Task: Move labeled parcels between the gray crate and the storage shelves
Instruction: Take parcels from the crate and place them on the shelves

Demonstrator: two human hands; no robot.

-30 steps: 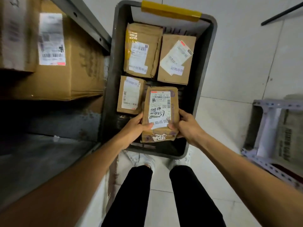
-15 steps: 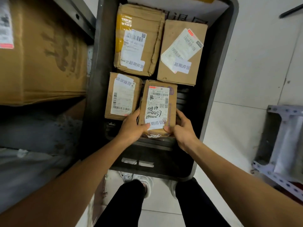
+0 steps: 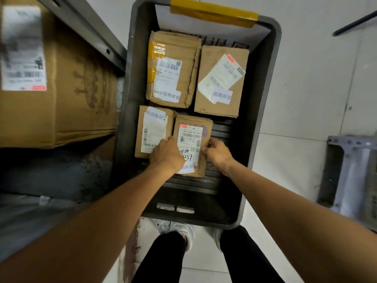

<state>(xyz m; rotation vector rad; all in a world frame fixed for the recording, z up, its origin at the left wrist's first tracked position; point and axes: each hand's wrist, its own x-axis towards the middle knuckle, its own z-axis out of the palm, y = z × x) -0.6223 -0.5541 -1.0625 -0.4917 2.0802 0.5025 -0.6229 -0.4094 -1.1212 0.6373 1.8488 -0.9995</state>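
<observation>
The gray crate (image 3: 263,111) stands on the floor below me with several labeled brown parcels inside. A small parcel (image 3: 193,135) with a white label and handwriting lies on the crate floor, right of another small parcel (image 3: 152,129). My left hand (image 3: 166,155) grips its left side and covers part of the label. Holding the right edge is my right hand (image 3: 217,153), fingers curled round it. Two larger parcels sit at the far end, one crumpled with yellow tape (image 3: 173,68), one with a skewed label (image 3: 221,80).
The metal storage shelves (image 3: 85,23) stand at the left, carrying a large cardboard box (image 3: 59,78) with a white label. A lower shelf level (image 3: 30,217) is gray. Another gray rack (image 3: 350,172) is at the right. My legs and shoes are under the crate's near end.
Both hands have lowered the handwritten parcel from above the crate's near end onto its floor, beside the small left parcel. The hands have slid further up its sides.
</observation>
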